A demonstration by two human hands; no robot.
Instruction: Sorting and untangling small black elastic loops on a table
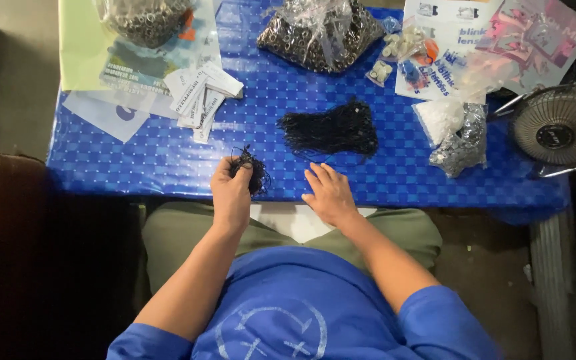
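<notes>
My left hand is closed around a small bunch of black strings at the near edge of the blue checked table. My right hand rests flat on the table edge, fingers spread, holding nothing. Just beyond it lies a larger pile of black strings. A stack of white paper tags lies fanned out to the left of the pile.
Two clear bags of small dark metal rings sit at the back. Plastic packets and printed bags crowd the right side. A small fan stands at the table's right end. Papers lie at the left.
</notes>
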